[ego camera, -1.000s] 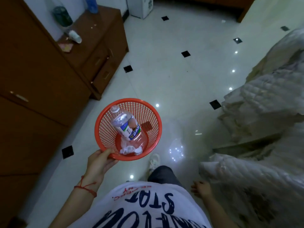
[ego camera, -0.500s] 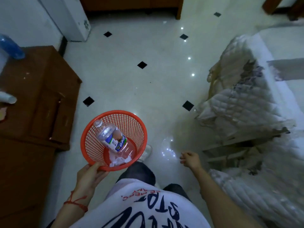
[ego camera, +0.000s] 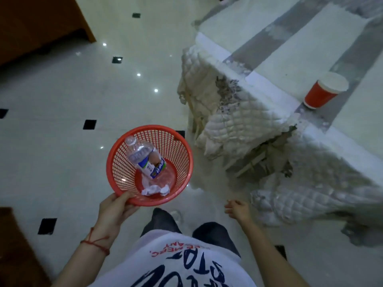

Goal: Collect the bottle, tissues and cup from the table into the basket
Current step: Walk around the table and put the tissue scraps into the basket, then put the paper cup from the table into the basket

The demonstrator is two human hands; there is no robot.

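My left hand [ego camera: 113,212] grips the near rim of a red mesh basket [ego camera: 182,162], held above the floor. Inside it a clear plastic bottle [ego camera: 145,158] with a blue and white label leans against the wall, and crumpled white tissues [ego camera: 155,189] lie on the bottom. A red paper cup [ego camera: 323,91] stands upright on the white table [ego camera: 269,48] with grey stripes, at the right. My right hand [ego camera: 237,209] hangs low beside my body, loosely curled and holding nothing, well below the cup.
A torn quilted white cover [ego camera: 238,117] hangs off the table's corner and side. Dark wooden furniture [ego camera: 37,23] stands at the upper left, more wood [ego camera: 18,245] at the lower left. The floor [ego camera: 62,96] is glossy white tile with small black diamonds.
My view has swung right, so the table top and red cup have come into sight. The basket stays in my left hand; my right hand has dropped slightly lower.
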